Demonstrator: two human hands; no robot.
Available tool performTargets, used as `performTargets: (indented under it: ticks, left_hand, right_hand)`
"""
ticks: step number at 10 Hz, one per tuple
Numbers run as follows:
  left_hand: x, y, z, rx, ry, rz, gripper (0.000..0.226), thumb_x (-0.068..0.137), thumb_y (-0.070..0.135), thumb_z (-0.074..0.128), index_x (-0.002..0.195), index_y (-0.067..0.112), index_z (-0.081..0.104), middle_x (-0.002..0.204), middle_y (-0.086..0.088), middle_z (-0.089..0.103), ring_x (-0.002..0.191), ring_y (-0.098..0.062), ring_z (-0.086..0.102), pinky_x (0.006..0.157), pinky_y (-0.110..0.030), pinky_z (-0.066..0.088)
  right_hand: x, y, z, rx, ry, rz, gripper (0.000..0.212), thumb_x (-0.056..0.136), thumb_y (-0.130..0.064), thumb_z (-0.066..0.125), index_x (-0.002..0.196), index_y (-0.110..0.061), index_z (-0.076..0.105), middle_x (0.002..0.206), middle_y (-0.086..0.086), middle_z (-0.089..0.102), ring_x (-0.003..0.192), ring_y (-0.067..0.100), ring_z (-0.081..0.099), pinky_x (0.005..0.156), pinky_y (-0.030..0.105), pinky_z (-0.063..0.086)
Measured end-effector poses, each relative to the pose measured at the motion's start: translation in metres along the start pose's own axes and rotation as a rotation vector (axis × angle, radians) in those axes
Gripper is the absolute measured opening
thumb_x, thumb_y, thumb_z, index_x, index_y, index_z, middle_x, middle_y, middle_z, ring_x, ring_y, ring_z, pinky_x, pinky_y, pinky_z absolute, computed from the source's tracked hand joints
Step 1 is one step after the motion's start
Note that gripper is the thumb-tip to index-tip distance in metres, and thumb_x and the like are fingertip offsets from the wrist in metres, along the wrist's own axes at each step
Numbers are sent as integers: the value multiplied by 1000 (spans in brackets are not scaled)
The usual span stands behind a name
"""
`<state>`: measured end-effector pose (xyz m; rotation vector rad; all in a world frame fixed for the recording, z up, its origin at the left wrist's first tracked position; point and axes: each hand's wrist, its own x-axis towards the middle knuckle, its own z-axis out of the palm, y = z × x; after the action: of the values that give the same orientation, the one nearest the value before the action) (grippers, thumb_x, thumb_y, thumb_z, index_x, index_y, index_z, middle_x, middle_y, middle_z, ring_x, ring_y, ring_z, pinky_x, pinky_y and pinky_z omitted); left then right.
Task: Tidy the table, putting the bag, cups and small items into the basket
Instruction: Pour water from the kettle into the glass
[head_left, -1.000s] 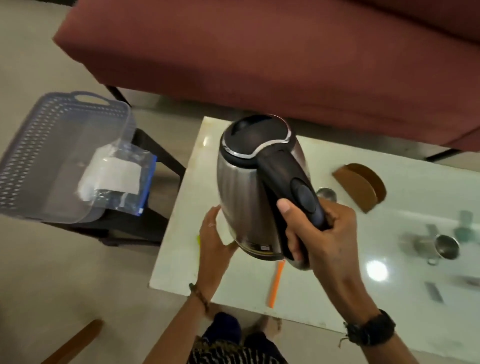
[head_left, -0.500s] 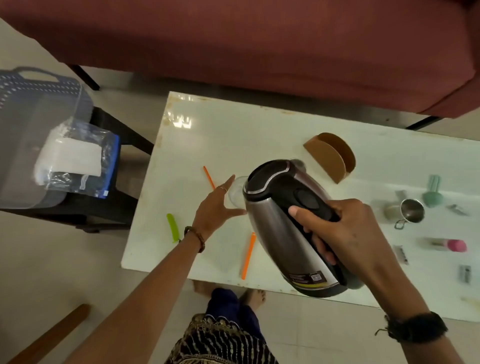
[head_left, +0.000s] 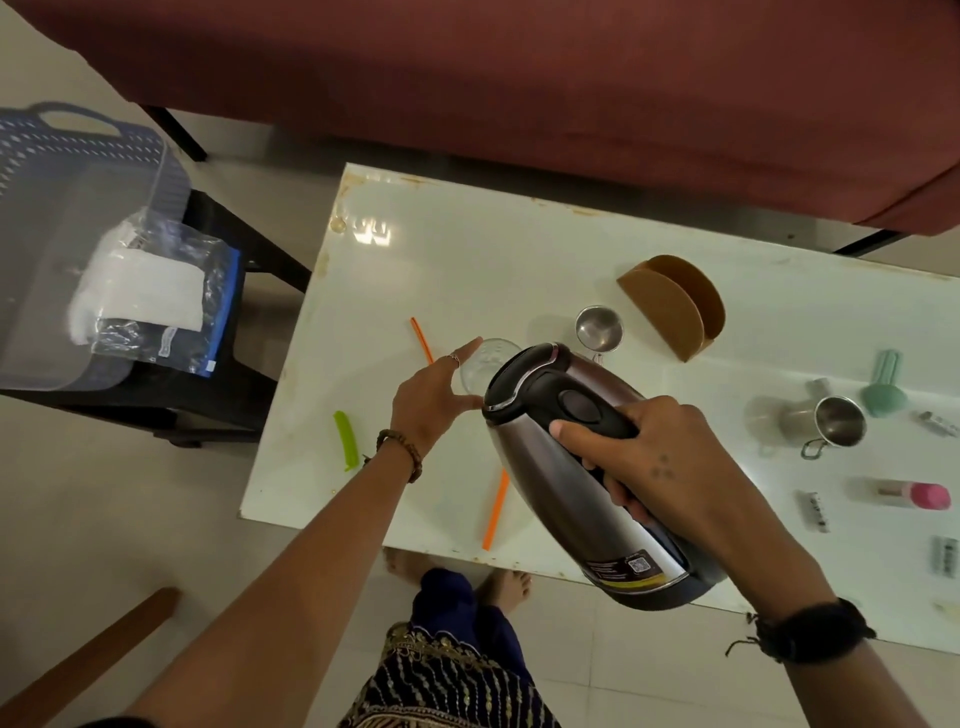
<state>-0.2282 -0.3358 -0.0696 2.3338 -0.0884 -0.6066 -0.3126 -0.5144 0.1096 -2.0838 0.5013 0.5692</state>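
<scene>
Your right hand (head_left: 670, 462) is wrapped tight around the kettle (head_left: 571, 467) handle, lid end tipped toward 10 o'clock over the table (head_left: 467, 260). Your left hand (head_left: 431, 400) cups the clear glass (head_left: 485, 364), half hidden behind the kettle. The bag (head_left: 150, 301) lies in the basket (head_left: 78, 171), cut off at 9 o'clock.

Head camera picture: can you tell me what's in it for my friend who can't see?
A person's right hand tilts a steel kettle toward a clear glass steadied by the left hand on a white table. A basket holding a plastic bag sits left.
</scene>
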Motion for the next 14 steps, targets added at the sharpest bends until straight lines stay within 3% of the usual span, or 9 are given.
performTargets:
  ticks: [3, 4, 5, 6, 8, 9, 10, 11, 14]
  left_hand:
    - [-2, 5, -1, 36, 9, -48, 73, 74, 39, 70, 137, 42, 33, 135, 7, 53, 122, -19, 49, 79, -28, 41]
    - [-3, 5, 0, 39, 11, -42, 72, 75, 37, 70, 137, 42, 33, 136, 6, 53, 121, -20, 50, 75, -25, 39]
    - [-4, 6, 0, 23, 11, -54, 72, 75, 35, 70, 136, 43, 34, 130, 2, 57, 114, -22, 53, 70, -24, 39]
    - [-4, 6, 0, 24, 13, -63, 72, 74, 35, 71, 135, 43, 35, 118, -9, 62, 101, -27, 57, 56, -22, 36]
    - [-4, 6, -1, 32, 3, -56, 73, 74, 33, 71, 136, 41, 35, 120, -9, 62, 100, -29, 57, 64, -27, 40]
    - [-5, 5, -1, 11, 9, -65, 73, 73, 34, 71, 136, 42, 35, 120, -5, 62, 101, -24, 57, 66, -27, 41]
    - [-5, 3, 0, 6, 10, -56, 73, 73, 34, 72, 136, 42, 35, 123, -1, 61, 103, -24, 57, 69, -30, 43]
    - [-4, 3, 1, 3, 7, -50, 74, 73, 38, 72, 136, 42, 34, 127, 2, 59, 107, -23, 57, 72, -31, 45]
    - [-4, 4, 0, -3, -8, -57, 76, 72, 38, 71, 137, 44, 32, 131, 4, 57, 112, -23, 55, 69, -28, 40]
  right_hand:
    - [6, -6, 1, -63, -55, 38, 26, 82, -33, 64, 68, -12, 60, 52, 19, 58, 34, 12, 45, 53, 33, 51]
    - [8, -5, 3, -87, -83, 34, 33, 83, -33, 63, 60, -11, 57, 52, 19, 59, 33, 11, 45, 51, 31, 50]
    - [6, -5, 5, -105, -92, 66, 48, 78, -51, 55, 52, -11, 55, 36, -2, 52, 28, 4, 45, 36, 13, 41]
    - [6, -4, 5, -104, -80, 56, 49, 79, -52, 53, 52, -12, 55, 35, -4, 50, 28, 3, 46, 34, 10, 38]
    - [5, -7, 3, -101, -92, 79, 47, 78, -50, 54, 51, -12, 55, 36, -1, 51, 29, 5, 46, 37, 15, 42]
    - [2, -14, 3, -70, -43, 76, 34, 85, -31, 59, 54, -19, 59, 54, 20, 55, 39, 15, 48, 50, 31, 51]
    - [1, -9, 5, -11, -57, 88, 42, 85, -42, 55, 52, -15, 57, 43, 4, 52, 31, 5, 47, 38, 14, 43]
    - [2, -2, 5, -69, -45, 55, 46, 85, -44, 56, 55, -8, 58, 38, -3, 52, 28, 2, 47, 34, 9, 38]
    - [2, 0, 2, -77, -55, 53, 39, 84, -38, 60, 56, -12, 60, 40, 0, 52, 30, 7, 46, 38, 15, 43]
